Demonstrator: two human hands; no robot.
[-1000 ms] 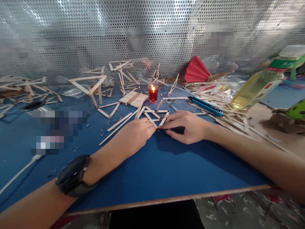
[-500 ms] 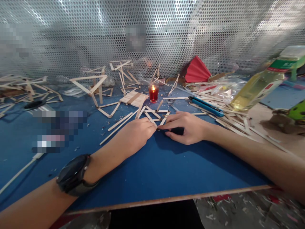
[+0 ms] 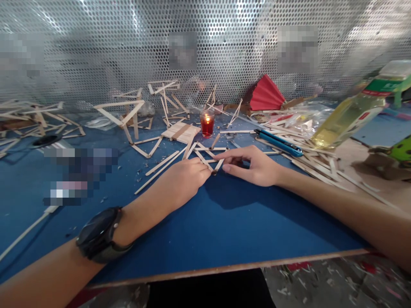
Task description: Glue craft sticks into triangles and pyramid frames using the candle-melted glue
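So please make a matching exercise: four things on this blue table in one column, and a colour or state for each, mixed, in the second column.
Things:
1. candle glass
2. utility knife
3. paper fan
4. bottle

Descriptions:
A. blue, lying flat
B. red, folded in pleats
C. lit, red inside
D. holds yellow liquid, green label

Pairs: 1-C, 2-A, 3-B, 4-D

No legible text anywhere.

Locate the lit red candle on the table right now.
In the head view, the red candle glass stands mid-table, beyond both hands, just right of the flat stick panel and left of the blue utility knife.
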